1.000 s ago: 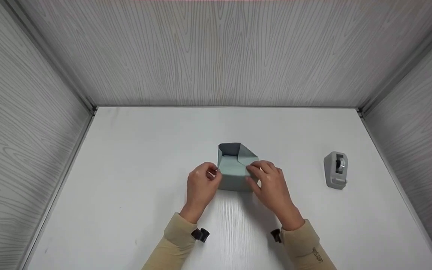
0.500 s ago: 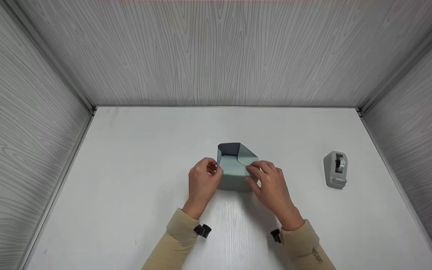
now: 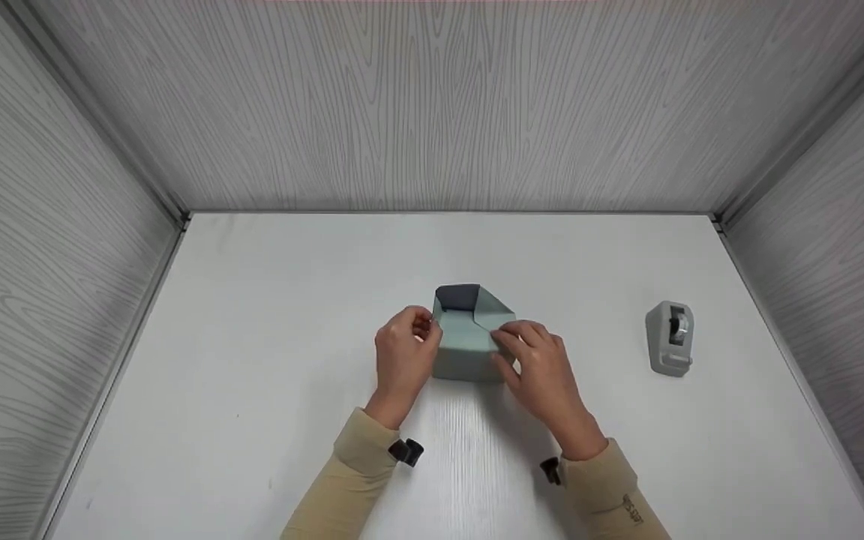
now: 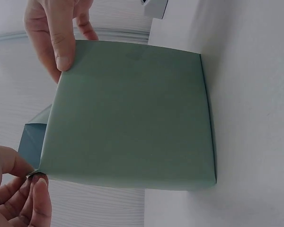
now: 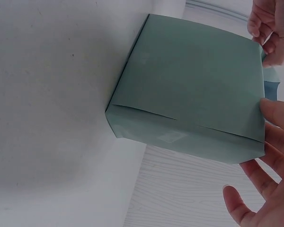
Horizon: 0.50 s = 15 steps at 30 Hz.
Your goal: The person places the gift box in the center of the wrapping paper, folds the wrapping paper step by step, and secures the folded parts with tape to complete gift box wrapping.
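Note:
A pale green folded paper box [image 3: 469, 361] stands on the table in front of me, its far side rising to a dark inner wall. My left hand [image 3: 407, 351] pinches the box's left upper edge between thumb and fingers, seen close in the left wrist view. At the right upper edge, my right hand [image 3: 541, 367] holds the box, its thumb on the near face and fingers over the top and side. In the right wrist view, a shiny patch like clear tape [image 5: 173, 136] lies on the box's right side, below a long seam.
A grey tape dispenser [image 3: 670, 339] stands on the white table [image 3: 289, 300] to the right. Wood-grain panels [image 3: 439, 105] enclose the table at the back and both sides.
My left hand has slid a little away from me along the box's left edge, its fingertips still pinching there. The right hand and the box have stayed nearly in place.

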### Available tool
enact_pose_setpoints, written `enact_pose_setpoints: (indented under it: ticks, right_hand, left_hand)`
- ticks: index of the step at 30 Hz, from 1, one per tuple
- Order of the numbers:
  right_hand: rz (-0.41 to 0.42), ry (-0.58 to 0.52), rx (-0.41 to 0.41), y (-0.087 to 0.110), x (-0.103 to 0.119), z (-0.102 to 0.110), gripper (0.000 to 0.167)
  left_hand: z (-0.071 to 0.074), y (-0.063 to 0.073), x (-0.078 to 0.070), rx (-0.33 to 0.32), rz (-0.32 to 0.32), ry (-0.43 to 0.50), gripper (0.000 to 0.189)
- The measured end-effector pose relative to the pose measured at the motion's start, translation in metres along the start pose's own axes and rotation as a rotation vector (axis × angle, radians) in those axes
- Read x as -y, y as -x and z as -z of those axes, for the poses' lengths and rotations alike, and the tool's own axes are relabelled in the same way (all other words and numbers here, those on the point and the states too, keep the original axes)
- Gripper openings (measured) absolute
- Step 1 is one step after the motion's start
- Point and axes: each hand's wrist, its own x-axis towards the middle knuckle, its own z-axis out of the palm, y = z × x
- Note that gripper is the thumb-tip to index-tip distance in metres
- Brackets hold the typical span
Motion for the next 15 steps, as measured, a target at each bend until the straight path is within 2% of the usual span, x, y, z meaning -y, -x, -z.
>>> enact_pose_setpoints:
  ticks: [9,15]
  right_hand:
    - [0.009,-0.005,-0.008,0.0002,-0.0012,-0.0005,0.028]
    - [0.007,-0.007,-0.007,0.0002,-0.0017,-0.0006,0.027]
  left_hand:
    - [0.0012,-0.0053,-0.0001,0.001,-0.011,-0.028,0.003]
    - [0.0004,-0.0098,0.0,-0.008,-0.05,-0.071,0.007]
